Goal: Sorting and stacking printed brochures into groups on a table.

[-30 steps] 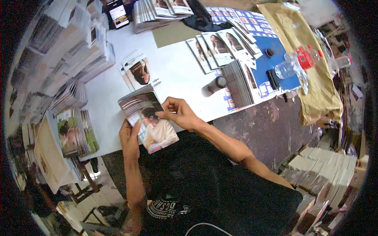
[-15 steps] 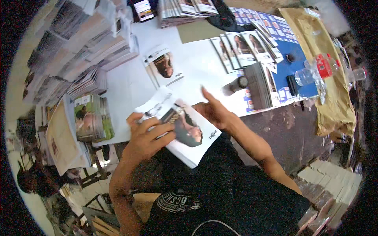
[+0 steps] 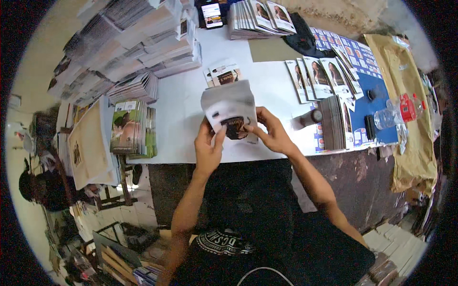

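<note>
A thick stack of white printed sheets (image 3: pixel 228 101) is bent between my hands over the table's front edge, its upper part curling away from me. My left hand (image 3: pixel 208 148) grips its lower left side, thumb on the front. On the right side my right hand (image 3: pixel 273 133) holds it, thumb pressed near a dark printed picture. The fingers behind the stack are hidden. Just beyond it, a few printed sheets (image 3: pixel 224 73) with a dark picture lie on the white tabletop (image 3: pixel 179 114), partly covered by the stack.
Tall piles of paper (image 3: pixel 129 43) rise at the back left, with green-covered booklets (image 3: pixel 130 128) in front. To the right are fanned booklets (image 3: pixel 317 74), an upright booklet stack (image 3: pixel 332 124), a dark cylinder (image 3: pixel 312 117) and a plastic bottle (image 3: pixel 389 117). A phone (image 3: pixel 212 15) lies at the back.
The stack has turned more upright, moved away from me and is now bent. My right hand has closed on its right side; my left has shifted to its lower left. The view has shifted.
</note>
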A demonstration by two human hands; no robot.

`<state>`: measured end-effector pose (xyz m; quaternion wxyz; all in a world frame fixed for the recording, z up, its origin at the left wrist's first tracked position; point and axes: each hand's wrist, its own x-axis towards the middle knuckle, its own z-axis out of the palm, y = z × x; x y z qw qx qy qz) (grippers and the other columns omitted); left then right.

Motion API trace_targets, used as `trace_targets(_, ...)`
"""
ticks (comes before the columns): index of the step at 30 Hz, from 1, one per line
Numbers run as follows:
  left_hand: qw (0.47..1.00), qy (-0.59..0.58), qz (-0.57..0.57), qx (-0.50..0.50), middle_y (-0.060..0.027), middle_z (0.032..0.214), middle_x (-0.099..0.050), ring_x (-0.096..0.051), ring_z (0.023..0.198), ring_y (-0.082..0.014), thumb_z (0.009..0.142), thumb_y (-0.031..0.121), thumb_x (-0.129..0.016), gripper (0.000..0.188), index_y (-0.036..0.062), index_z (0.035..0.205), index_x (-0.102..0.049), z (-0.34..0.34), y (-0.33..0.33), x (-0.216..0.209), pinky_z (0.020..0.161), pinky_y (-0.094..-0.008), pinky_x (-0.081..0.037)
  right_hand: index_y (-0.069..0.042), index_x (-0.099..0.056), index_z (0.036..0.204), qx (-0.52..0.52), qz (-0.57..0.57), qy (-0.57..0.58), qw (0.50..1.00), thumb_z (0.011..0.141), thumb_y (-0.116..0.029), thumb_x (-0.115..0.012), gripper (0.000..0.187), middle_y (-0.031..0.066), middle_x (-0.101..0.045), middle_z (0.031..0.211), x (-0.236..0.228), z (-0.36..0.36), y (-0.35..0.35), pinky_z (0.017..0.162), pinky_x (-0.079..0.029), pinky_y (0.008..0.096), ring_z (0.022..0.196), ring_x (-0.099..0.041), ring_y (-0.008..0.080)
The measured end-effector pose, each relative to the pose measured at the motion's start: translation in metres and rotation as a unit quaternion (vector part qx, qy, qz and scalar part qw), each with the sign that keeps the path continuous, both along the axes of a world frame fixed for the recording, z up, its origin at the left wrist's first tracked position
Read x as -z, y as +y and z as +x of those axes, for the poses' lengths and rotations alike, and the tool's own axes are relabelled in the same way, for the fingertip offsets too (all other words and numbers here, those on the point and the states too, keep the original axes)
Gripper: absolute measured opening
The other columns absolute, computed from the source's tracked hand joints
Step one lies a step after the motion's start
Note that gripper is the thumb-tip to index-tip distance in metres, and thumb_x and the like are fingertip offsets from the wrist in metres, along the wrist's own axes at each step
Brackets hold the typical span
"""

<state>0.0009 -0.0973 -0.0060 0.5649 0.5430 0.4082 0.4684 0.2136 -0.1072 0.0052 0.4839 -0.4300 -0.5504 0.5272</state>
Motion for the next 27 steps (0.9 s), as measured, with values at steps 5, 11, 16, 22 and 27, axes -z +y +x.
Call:
trace_targets(5,0.975,0.199,0.100,0.000,-0.0234,0.123,-0.055,-0.053,0.116,-0.0336,0.096,0.014,-0.052,0.040,-0.0064,0.129,-0.043,0.001,-0.024,0.037,0.101,-0.0400,-0.039,0.004,-0.041,0.134,0.025,0.065,-0.146,0.987,0.090,-0.004,-0.056,0.047,0.0166,-0.054,0.128,0.044,-0.007,-0.021,0.104,-0.038,0.0358,0.122,-0.049,0.0237)
trace_targets(11,0.961,0.243,0.135,-0.007,-0.0243,0.124,-0.055,-0.051,0.120,-0.0342,0.095,0.015,-0.055,0.043,-0.0091,0.129,-0.044,0.004,-0.029,0.052,0.105,-0.0420,-0.034,0.002,-0.001,0.150,0.007,0.085,-0.204,0.975,0.082,-0.007,-0.058,0.089,0.0249,-0.018,0.153,0.043,-0.007,-0.027,0.118,-0.014,0.0392,0.144,-0.015,0.0343)
trace_targets(16,0.969,0.163,0.156,-0.104,-0.0158,0.100,-0.068,-0.065,0.093,-0.0232,0.083,0.002,-0.070,0.035,-0.0096,0.113,-0.055,-0.017,0.000,0.064,0.087,-0.0345,-0.050,-0.002,-0.027,0.145,0.057,0.081,-0.136,0.986,0.077,-0.016,-0.074,0.083,0.0231,-0.035,0.142,0.040,0.000,-0.005,0.111,-0.027,0.0420,0.132,-0.035,0.0337)
trace_targets(22,0.918,0.267,0.291,-0.019,-0.0182,0.095,-0.068,-0.068,0.086,-0.0251,0.075,-0.001,-0.074,0.040,-0.0089,0.111,-0.056,-0.014,0.001,0.010,0.080,-0.0341,-0.052,-0.004,-0.040,0.137,0.090,0.192,-0.108,0.971,0.072,-0.018,-0.078,0.077,0.0187,-0.044,0.133,0.018,0.018,-0.020,0.109,-0.031,0.0398,0.125,-0.042,0.0317)
trace_targets(27,0.945,0.075,0.315,0.039,-0.0163,0.098,-0.069,-0.068,0.085,-0.0234,0.077,0.000,-0.074,0.041,-0.0049,0.113,-0.057,0.082,-0.019,-0.093,0.079,-0.0327,-0.053,-0.004,-0.054,0.111,0.234,0.098,-0.056,0.966,0.072,-0.018,-0.081,0.050,0.0085,-0.055,0.109,-0.065,0.071,-0.077,0.092,-0.042,0.0336,0.105,-0.053,0.0209)
